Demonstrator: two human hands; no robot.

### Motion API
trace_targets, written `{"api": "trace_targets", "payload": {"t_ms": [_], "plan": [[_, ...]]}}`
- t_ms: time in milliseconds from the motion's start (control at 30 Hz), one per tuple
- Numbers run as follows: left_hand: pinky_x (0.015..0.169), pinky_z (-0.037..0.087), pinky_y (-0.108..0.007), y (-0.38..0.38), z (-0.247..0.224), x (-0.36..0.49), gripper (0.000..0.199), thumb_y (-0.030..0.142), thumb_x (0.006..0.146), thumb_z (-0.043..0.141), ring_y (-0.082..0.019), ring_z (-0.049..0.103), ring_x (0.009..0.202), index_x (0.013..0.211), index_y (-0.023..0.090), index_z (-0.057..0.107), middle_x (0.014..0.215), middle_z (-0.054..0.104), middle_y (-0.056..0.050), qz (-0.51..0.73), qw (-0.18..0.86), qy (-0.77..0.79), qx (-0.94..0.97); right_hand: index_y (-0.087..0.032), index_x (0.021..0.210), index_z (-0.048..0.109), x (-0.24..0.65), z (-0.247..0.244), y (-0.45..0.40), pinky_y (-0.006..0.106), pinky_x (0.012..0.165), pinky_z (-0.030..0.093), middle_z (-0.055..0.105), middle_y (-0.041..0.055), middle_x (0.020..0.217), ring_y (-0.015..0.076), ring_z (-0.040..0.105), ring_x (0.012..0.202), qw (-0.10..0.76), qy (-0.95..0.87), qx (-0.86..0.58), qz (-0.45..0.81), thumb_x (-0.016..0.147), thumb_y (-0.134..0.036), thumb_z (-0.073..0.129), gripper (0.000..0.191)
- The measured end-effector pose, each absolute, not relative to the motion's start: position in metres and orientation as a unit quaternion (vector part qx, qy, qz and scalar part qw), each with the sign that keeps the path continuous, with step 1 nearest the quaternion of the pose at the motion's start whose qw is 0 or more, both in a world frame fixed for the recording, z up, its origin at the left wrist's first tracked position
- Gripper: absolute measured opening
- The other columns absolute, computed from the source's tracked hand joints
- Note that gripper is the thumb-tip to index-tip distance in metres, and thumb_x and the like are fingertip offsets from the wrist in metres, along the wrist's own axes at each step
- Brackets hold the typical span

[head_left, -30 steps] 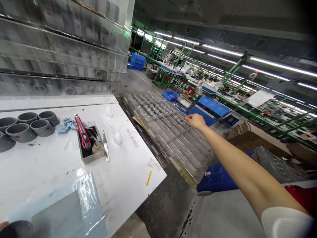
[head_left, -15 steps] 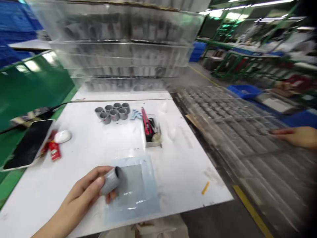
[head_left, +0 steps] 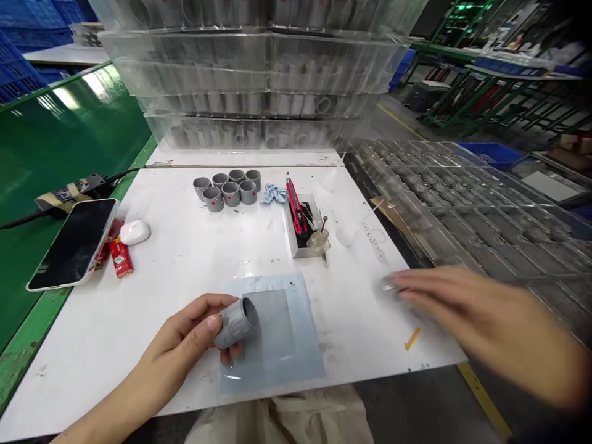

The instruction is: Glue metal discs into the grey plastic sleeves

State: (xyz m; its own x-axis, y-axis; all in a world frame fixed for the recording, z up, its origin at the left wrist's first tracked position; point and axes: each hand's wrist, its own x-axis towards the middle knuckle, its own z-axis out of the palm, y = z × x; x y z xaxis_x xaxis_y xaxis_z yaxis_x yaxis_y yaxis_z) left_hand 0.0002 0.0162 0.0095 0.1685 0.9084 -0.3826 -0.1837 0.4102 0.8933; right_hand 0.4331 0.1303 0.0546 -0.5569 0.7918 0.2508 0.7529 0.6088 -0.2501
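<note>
Two hands work over a white surface (head_left: 139, 320). The left hand (head_left: 180, 345) has a closed grip on a short gray plastic pipe piece (head_left: 238, 322), which sits in its fingers, above the left part of a blue sheet (head_left: 305, 364). The right hand (head_left: 462, 308) is a blur to the right of the sheet, so I cannot tell its grip. Seven more gray pipe pieces (head_left: 226, 188) stand past the sheet

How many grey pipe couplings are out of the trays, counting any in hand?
8: seven grey pipe couplings on the white table, one in the left hand. More may sit in the stacked clear trays.
</note>
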Motion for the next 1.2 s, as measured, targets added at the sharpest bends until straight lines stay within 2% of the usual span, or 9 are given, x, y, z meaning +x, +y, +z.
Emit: {"api": "trace_targets", "payload": {"t_ms": [67, 167, 367, 600, 733, 900, 967, 1033, 1200], "plan": [[0.079, 0.051, -0.028, 0.015, 0.009, 0.000, 0.050, 0.068, 0.102, 0.069, -0.019, 0.065, 0.077, 0.124, 0.023, 0.074, 0.086, 0.080, -0.004, 0.401, 0.671, 0.512, 0.357, -0.025, 0.135, 0.077, 0.393, 0.040, 0.113, 0.035, 0.106, 0.064, 0.082, 0.0040, 0.133, 0.0220, 0.079, 0.118, 0.157, -0.920, -0.342, 0.112, 0.111, -0.019, 0.060, 0.030], [0.079, 0.051, -0.028, 0.014, 0.009, -0.001, 0.052, 0.069, 0.101, 0.069, -0.019, 0.065, 0.078, 0.126, 0.024, 0.073, 0.086, 0.079, -0.003, 0.392, 0.664, 0.521, 0.365, -0.019, 0.134, 0.074, 0.353, 0.031, 0.101, 0.037, 0.101, 0.066, 0.082, 0.0067, 0.127, 0.0217, 0.079, 0.113, 0.156, -0.919, -0.327, 0.158, 0.111, -0.015, 0.057, 0.028], [0.081, 0.052, -0.029, 0.013, 0.015, 0.004, 0.057, 0.073, 0.098, 0.070, -0.019, 0.064, 0.076, 0.126, 0.024, 0.074, 0.084, 0.079, -0.003, 0.382, 0.645, 0.548, 0.371, -0.026, 0.139, 0.070, 0.352, 0.041, 0.101, 0.031, 0.101, 0.064, 0.075, 0.0049, 0.140, 0.0186, 0.077, 0.116, 0.135, -0.866, -0.428, 0.221, 0.112, -0.034, 0.063, 0.029], [0.080, 0.058, -0.025, 0.014, 0.010, 0.001, 0.052, 0.071, 0.097, 0.072, -0.018, 0.068, 0.076, 0.124, 0.027, 0.079, 0.085, 0.079, -0.002, 0.377, 0.625, 0.560, 0.391, -0.026, 0.139, 0.071, 0.351, 0.045, 0.098, 0.037, 0.091, 0.063, 0.075, 0.0067, 0.125, 0.0218, 0.077, 0.107, 0.092, -0.878, -0.419, 0.213, 0.115, -0.038, 0.055, 0.031], [0.075, 0.061, -0.022, 0.013, 0.000, -0.005, 0.041, 0.060, 0.096, 0.081, -0.017, 0.072, 0.077, 0.126, 0.033, 0.082, 0.091, 0.080, -0.002, 0.372, 0.597, 0.560, 0.438, -0.023, 0.129, 0.074, 0.342, 0.045, 0.103, 0.043, 0.087, 0.061, 0.075, 0.0072, 0.117, 0.0245, 0.077, 0.099, 0.050, -0.893, -0.410, 0.180, 0.116, -0.037, 0.051, 0.031], [0.080, 0.065, -0.022, 0.011, 0.005, 0.002, 0.029, 0.049, 0.086, 0.094, -0.021, 0.078, 0.096, 0.112, 0.037, 0.089, 0.114, 0.081, -0.004, 0.436, 0.594, 0.553, 0.389, -0.021, 0.107, 0.075, 0.327, 0.055, 0.107, 0.039, 0.069, 0.053, 0.074, 0.0038, 0.098, 0.0228, 0.072, 0.080, 0.006, -0.876, -0.449, 0.172, 0.108, -0.029, 0.059, 0.018], [0.084, 0.066, -0.023, 0.010, 0.006, 0.004, 0.026, 0.045, 0.086, 0.095, -0.022, 0.079, 0.100, 0.111, 0.038, 0.090, 0.121, 0.080, -0.003, 0.451, 0.601, 0.534, 0.387, -0.020, 0.100, 0.075, 0.319, 0.059, 0.104, 0.037, 0.067, 0.051, 0.073, 0.0026, 0.091, 0.0210, 0.069, 0.075, 0.043, -0.867, -0.460, 0.187, 0.103, -0.025, 0.063, 0.013], [0.085, 0.067, -0.024, 0.010, 0.005, 0.004, 0.025, 0.041, 0.089, 0.093, -0.023, 0.080, 0.101, 0.113, 0.038, 0.090, 0.124, 0.079, -0.005, 0.450, 0.603, 0.519, 0.405, -0.021, 0.099, 0.075, 0.309, 0.060, 0.098, 0.034, 0.069, 0.052, 0.073, 0.0009, 0.089, 0.0181, 0.068, 0.076, 0.130, -0.842, -0.468, 0.237, 0.099, -0.023, 0.067, 0.009], [0.091, 0.068, -0.026, 0.007, 0.000, 0.003, 0.029, 0.029, 0.089, 0.093, -0.025, 0.079, 0.110, 0.118, 0.033, 0.088, 0.129, 0.077, -0.009, 0.466, 0.593, 0.506, 0.418, -0.027, 0.102, 0.077, 0.277, 0.037, 0.066, 0.024, 0.075, 0.056, 0.074, -0.0031, 0.091, 0.0133, 0.065, 0.081, 0.335, -0.690, -0.454, 0.454, 0.093, -0.027, 0.076, 0.009]]}}
